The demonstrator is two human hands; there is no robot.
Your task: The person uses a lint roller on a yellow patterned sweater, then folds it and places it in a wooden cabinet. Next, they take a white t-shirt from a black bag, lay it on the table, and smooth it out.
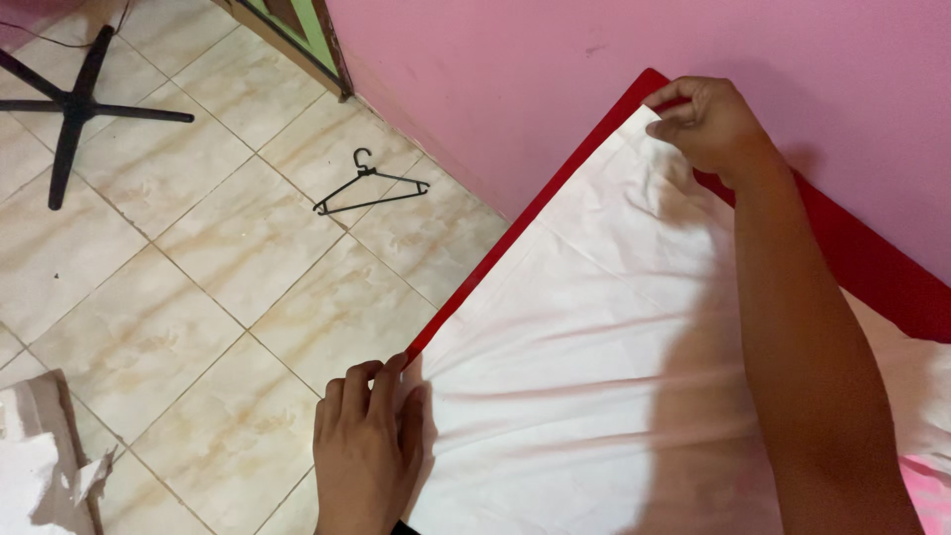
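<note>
White cloth (pixel 614 357): a creased white sheet spread over a red board (pixel 872 258), filling the right half of the view and running off the bottom and right edges.
Position: the board stands against a pink wall (pixel 555 69); a thin strip of red shows along the cloth's left edge and a wider band beside the wall.
Left hand (pixel 369 446): fingers closed, pinching the near corner of the cloth at the board's edge.
Right hand (pixel 708 119): fingers closed, pinching the far corner by the wall, arm stretched across the cloth.
Step in hand: by the look of it, pulling the left edge taut and lining it up with the board's red edge.
Next move calls for: likely an even pull from both corners, since creases fan out from the near grip.
Long axis: the held edge runs diagonally from lower left up to upper right, far end pointing at the wall.
Floor (pixel 198 248): beige marbled tiles with a black clothes hanger (pixel 371 188), well apart from the cloth.
</note>
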